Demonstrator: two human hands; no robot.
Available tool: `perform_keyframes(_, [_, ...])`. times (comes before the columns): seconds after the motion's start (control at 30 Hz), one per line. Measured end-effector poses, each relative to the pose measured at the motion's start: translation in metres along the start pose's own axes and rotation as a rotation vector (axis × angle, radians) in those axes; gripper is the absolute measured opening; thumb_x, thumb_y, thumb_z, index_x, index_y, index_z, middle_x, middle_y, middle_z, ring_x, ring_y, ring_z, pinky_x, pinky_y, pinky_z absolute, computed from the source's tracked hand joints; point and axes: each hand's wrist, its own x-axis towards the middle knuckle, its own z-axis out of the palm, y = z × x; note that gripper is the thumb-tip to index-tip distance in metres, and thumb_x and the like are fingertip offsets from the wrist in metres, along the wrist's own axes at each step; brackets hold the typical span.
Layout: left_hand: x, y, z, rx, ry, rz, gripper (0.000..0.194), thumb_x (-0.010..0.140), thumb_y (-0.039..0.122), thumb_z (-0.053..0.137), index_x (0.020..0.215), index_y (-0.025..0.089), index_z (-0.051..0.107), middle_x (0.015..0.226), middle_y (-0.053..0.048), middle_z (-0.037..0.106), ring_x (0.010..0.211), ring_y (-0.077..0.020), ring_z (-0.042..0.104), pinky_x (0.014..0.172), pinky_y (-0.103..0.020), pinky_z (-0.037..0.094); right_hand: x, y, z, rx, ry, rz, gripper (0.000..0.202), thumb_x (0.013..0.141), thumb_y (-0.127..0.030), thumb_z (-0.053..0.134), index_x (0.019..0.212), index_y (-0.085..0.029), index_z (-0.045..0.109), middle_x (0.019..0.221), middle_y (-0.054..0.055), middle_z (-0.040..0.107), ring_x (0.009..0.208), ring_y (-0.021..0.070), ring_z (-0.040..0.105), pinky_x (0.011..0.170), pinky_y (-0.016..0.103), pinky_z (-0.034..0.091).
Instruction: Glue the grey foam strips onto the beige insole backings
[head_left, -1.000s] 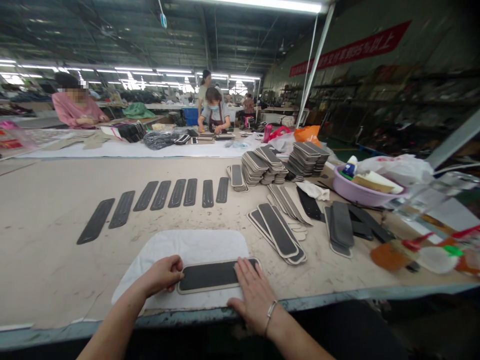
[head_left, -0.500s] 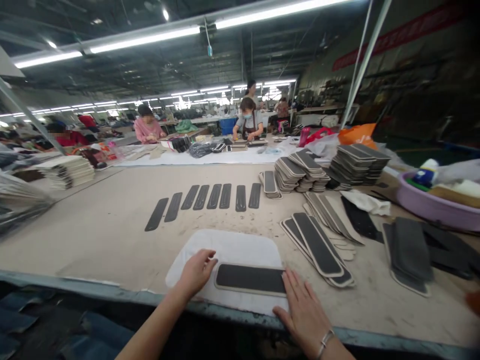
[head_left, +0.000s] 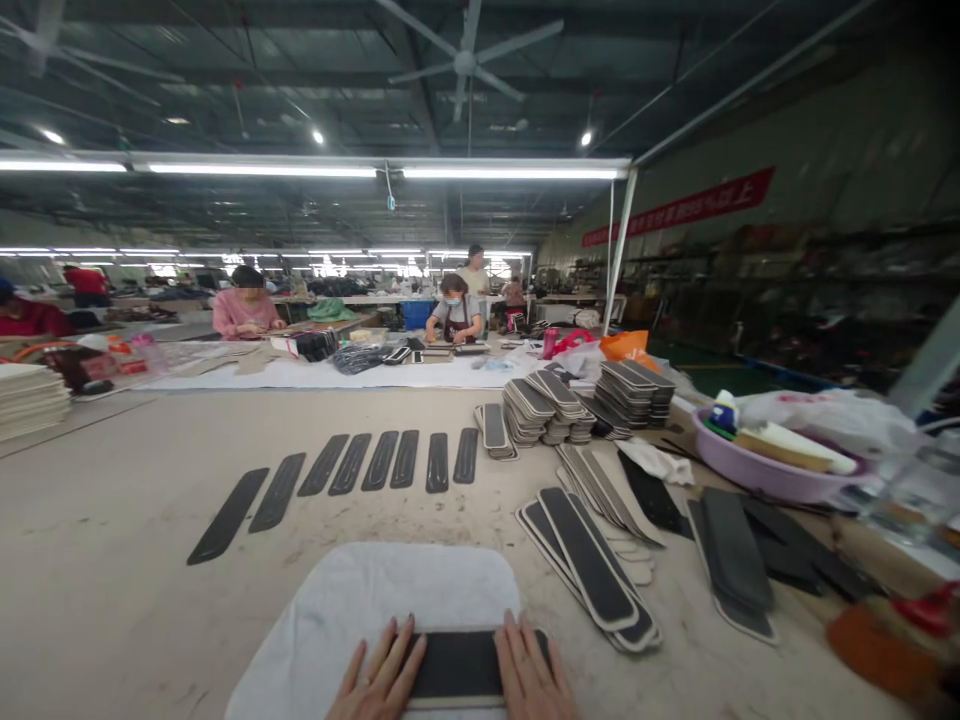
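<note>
A dark rectangular panel (head_left: pixel 456 666) with a pale border lies on a white cloth (head_left: pixel 375 580) at the bottom of the view. My left hand (head_left: pixel 382 675) rests flat over the panel's left end, fingers stretched out. Over its right end lies my right hand (head_left: pixel 531 668), also flat with fingers extended. Both wrists are outside the view. To the right of the cloth is a loose pile of similar pale-edged panels (head_left: pixel 589 560). Beyond the cloth, several dark glossy strips (head_left: pixel 382 460) lie in a slanting row.
Stacks of bordered panels (head_left: pixel 529 410) stand at the back right. Farther right are a purple basin (head_left: pixel 772 480) with things in it, dark pieces (head_left: pixel 731 555) and a blurred orange-brown object (head_left: pixel 885 645). Co-workers (head_left: pixel 454 310) sit at tables beyond.
My left hand has come down from beside the panel onto its left end. My right hand still lies on the right end. The camera view has tilted up and levelled.
</note>
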Motion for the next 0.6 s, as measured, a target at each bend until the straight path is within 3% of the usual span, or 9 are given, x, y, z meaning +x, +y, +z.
perform_keyframes(0.1, [0.001, -0.001, 0.008, 0.026, -0.001, -0.013, 0.051, 0.091, 0.029, 0.033, 0.135, 0.037, 0.009, 0.145, 0.001, 0.023, 0.133, -0.0244, 0.03, 0.103, -0.04, 0.034, 0.02, -0.047, 0.025, 0.08, 0.133, -0.137, 0.052, 0.093, -0.021, 0.033, 0.143, -0.022, 0.021, 0.137, 0.007, 0.042, 0.123, 0.0251, 0.044, 0.099, 0.04, 0.041])
perform_keyframes(0.17, [0.002, -0.003, 0.015, 0.044, 0.005, -0.019, 0.053, 0.09, 0.028, 0.034, 0.135, 0.037, 0.01, 0.145, 0.002, 0.025, 0.133, -0.0237, 0.032, 0.103, -0.04, 0.034, 0.032, -0.072, 0.046, 0.086, 0.24, -0.227, 0.049, 0.093, -0.022, 0.034, 0.142, -0.017, 0.027, 0.127, 0.01, 0.053, 0.114, 0.0241, 0.054, 0.096, 0.037, 0.044])
perform_keyframes(0.23, [0.002, -0.005, 0.02, 0.051, 0.022, -0.022, 0.053, 0.089, 0.028, 0.036, 0.135, 0.038, 0.011, 0.145, 0.003, 0.027, 0.132, -0.0225, 0.033, 0.103, -0.038, 0.032, 0.037, -0.081, 0.059, 0.073, 0.311, -0.297, 0.046, 0.094, -0.023, 0.034, 0.138, -0.013, 0.036, 0.119, 0.012, 0.06, 0.107, 0.0238, 0.059, 0.091, 0.035, 0.047])
perform_keyframes(0.33, [0.002, -0.007, 0.023, 0.042, 0.027, -0.024, 0.054, 0.089, 0.029, 0.036, 0.136, 0.037, 0.012, 0.145, 0.003, 0.028, 0.132, -0.0217, 0.034, 0.104, -0.035, 0.031, 0.03, -0.054, 0.051, 0.047, 0.282, -0.355, 0.044, 0.094, -0.021, 0.032, 0.136, -0.012, 0.039, 0.122, 0.013, 0.057, 0.111, 0.0242, 0.057, 0.087, 0.034, 0.048])
perform_keyframes(0.43, [0.002, -0.004, 0.015, 0.018, -0.018, -0.036, 0.053, 0.089, 0.032, 0.035, 0.136, 0.037, 0.011, 0.146, 0.004, 0.023, 0.134, -0.0228, 0.031, 0.104, -0.038, 0.031, 0.013, 0.001, 0.023, 0.047, 0.072, -0.403, 0.05, 0.094, -0.019, 0.032, 0.143, -0.014, 0.025, 0.135, 0.011, 0.044, 0.121, 0.0225, 0.048, 0.091, 0.032, 0.046])
perform_keyframes(0.53, [0.002, 0.003, -0.001, -0.032, -0.107, -0.064, 0.052, 0.089, 0.039, 0.034, 0.136, 0.035, 0.011, 0.146, 0.002, 0.019, 0.135, -0.0255, 0.025, 0.106, -0.046, 0.03, -0.004, 0.048, 0.002, 0.082, -0.091, -0.291, 0.059, 0.093, -0.031, 0.038, 0.145, -0.017, 0.015, 0.141, 0.01, 0.035, 0.125, 0.0255, 0.042, 0.095, 0.035, 0.043])
perform_keyframes(0.6, [0.003, 0.007, -0.014, -0.071, -0.162, -0.072, 0.055, 0.088, 0.047, 0.034, 0.137, 0.032, 0.013, 0.146, 0.0, 0.016, 0.136, -0.0273, 0.022, 0.107, -0.05, 0.027, -0.011, 0.063, -0.005, 0.1, -0.174, -0.203, 0.069, 0.088, -0.045, 0.044, 0.145, -0.017, 0.016, 0.142, 0.012, 0.032, 0.126, 0.0296, 0.04, 0.096, 0.04, 0.042])
